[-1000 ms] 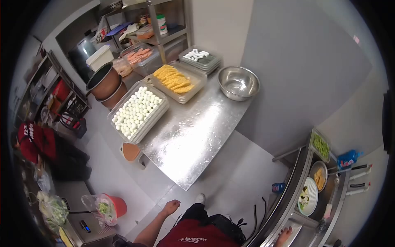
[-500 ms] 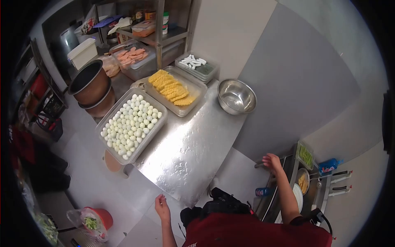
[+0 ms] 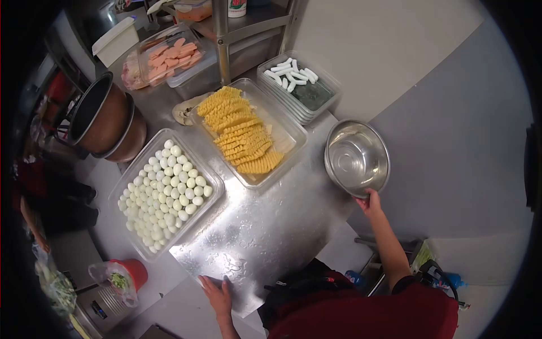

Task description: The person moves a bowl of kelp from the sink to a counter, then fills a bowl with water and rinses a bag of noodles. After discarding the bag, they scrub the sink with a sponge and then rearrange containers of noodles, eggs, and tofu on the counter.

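My right hand (image 3: 370, 202) grips the near rim of a shiny metal bowl (image 3: 357, 159), fingers partly hidden beneath it. The bowl is at the right edge of the steel table (image 3: 271, 237), its hollow facing me. At the table's near edge, my left hand (image 3: 217, 295) is open with fingers spread, holding nothing. Closest to that hand is a clear plastic tub (image 3: 148, 251) full of peeled eggs (image 3: 164, 192). Another clear tub (image 3: 293, 133) beyond it holds yellow ridged slices (image 3: 240, 133).
Stacked tubs (image 3: 310, 116) with white sticks stand at the back right, by the wall. Pink slices (image 3: 172, 56) lie in a box near the shelf post (image 3: 223, 59). Brown pots (image 3: 93, 116) stand left; a red bucket (image 3: 132, 274) is on the floor. A co-worker's arm (image 3: 34, 223) shows far left.
My right hand has moved up from beside the sink and taken hold of the bowl's rim. My left hand has come to the table edge with fingers spread. The view has shifted closer to the table.
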`<action>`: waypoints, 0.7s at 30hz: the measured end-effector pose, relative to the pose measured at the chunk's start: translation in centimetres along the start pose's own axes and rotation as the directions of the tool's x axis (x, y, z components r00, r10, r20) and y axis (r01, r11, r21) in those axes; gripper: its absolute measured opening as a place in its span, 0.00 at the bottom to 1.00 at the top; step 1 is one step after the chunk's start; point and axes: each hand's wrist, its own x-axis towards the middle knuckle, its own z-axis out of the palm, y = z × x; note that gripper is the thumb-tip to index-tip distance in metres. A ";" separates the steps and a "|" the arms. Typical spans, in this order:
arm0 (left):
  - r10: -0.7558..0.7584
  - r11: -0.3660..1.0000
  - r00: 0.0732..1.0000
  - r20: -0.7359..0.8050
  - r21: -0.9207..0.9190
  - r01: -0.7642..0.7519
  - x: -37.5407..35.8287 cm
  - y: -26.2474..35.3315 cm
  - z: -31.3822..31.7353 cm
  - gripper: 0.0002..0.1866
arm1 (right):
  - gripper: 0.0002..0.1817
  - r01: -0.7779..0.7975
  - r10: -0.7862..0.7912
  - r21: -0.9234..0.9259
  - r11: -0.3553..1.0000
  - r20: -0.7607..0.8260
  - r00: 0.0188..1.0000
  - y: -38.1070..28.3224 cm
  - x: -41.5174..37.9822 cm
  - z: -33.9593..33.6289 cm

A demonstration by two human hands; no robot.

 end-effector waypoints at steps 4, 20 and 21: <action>-0.040 0.999 0.998 -0.044 -0.015 0.040 1.1 0.0 0.6 0.32 | 0.19 -0.028 0.028 0.005 1.000 -0.067 0.997 -0.2 0.3 -1.0; 0.657 0.694 0.752 -0.059 -0.341 -0.634 4.7 10.1 -0.2 0.19 | 0.16 0.346 -0.321 0.601 0.721 -0.153 0.935 1.8 -20.8 -11.4; 0.716 0.595 0.698 -0.005 -0.519 -0.614 5.2 12.2 0.6 0.18 | 0.16 0.408 -0.333 0.604 0.685 -0.238 0.912 4.2 -23.0 -14.6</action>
